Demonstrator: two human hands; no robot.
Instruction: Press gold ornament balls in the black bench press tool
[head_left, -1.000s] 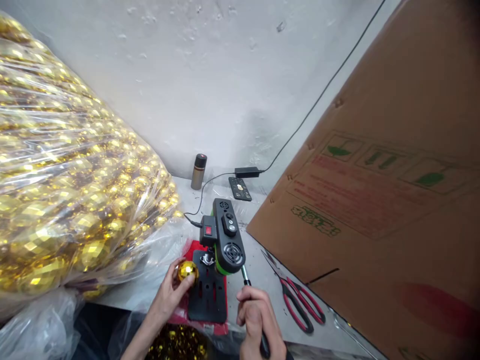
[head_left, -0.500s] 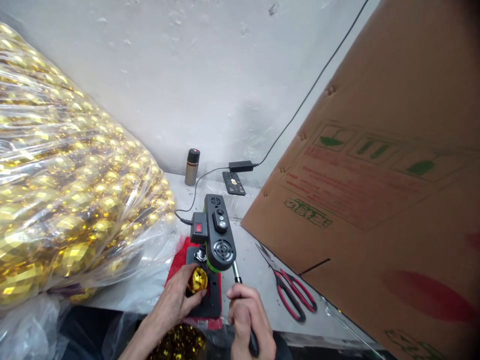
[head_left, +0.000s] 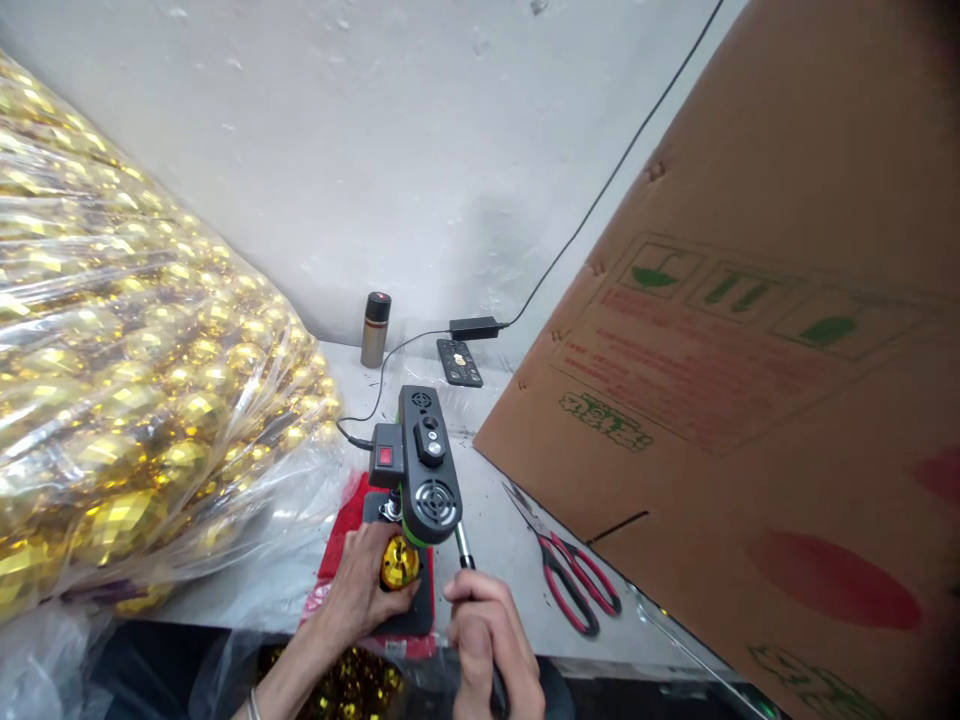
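My left hand (head_left: 369, 580) is closed around a shiny gold faceted ball (head_left: 400, 562), thumb on the near side and fingers on the far side. The ball sits at the base plate (head_left: 417, 612) of a small black bench drill press (head_left: 429, 460), under its head; whether it touches the plate I cannot tell. The tool tip above the ball is hidden. My right hand (head_left: 495, 640) is wrapped round the black grip of the machine's lever (head_left: 464, 545), which slants down from the right side of the head.
A red cloth (head_left: 343, 530) lies under the machine. Red-handled scissors (head_left: 574, 580) lie right of it, beside a large cardboard box (head_left: 712, 350). Behind stand a bottle (head_left: 375, 330), a phone-like slab (head_left: 459, 362) and a power adapter (head_left: 474, 328). A plastic bag of gold balls (head_left: 150, 400) fills the left.
The whole view has shifted slightly, so things sit a little further left. My left hand still holds the ball, which appears turned a little; my right hand stays on the lever.
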